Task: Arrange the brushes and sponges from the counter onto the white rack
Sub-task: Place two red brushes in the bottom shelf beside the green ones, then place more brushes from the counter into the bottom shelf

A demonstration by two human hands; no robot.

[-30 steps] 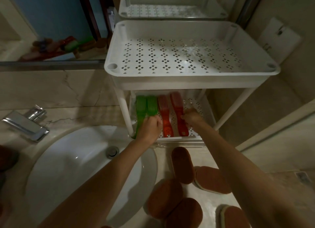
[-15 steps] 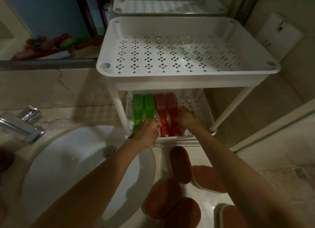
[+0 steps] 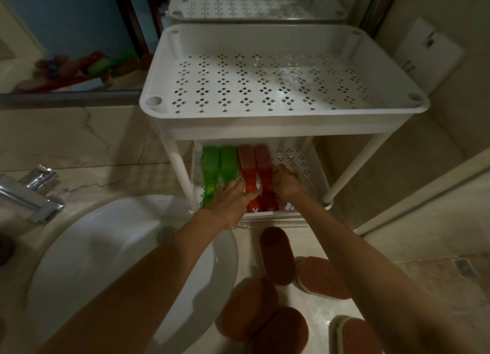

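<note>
A white rack (image 3: 278,124) stands on the bench (image 3: 119,178), next to the sink (image 3: 106,261). Its top tray (image 3: 265,88) has little holes in it. Four brushes lie side by side on the lower shelf (image 3: 299,163), with their handles toward the person. From the left there are two green brushes (image 3: 210,168), then the left red brush (image 3: 246,163), then the right red brush (image 3: 263,160). They are packed close and touch each other.

Both hands are on the lower shelf, close together. The right hand (image 3: 287,185) has its fingers curled around the handle of the right red brush. The left hand (image 3: 230,200) lies over the handle of one green brush, and its fingertips touch the handle of the left red brush. I cannot tell if it holds that brush or only touches it.

Five brown sponges (image 3: 275,255) with pale undersides lie on the bench in front of the rack, near each other. A shiny tap (image 3: 31,192) sits at the left of the sink. A mirror (image 3: 66,35) is on the wall behind it.
</note>
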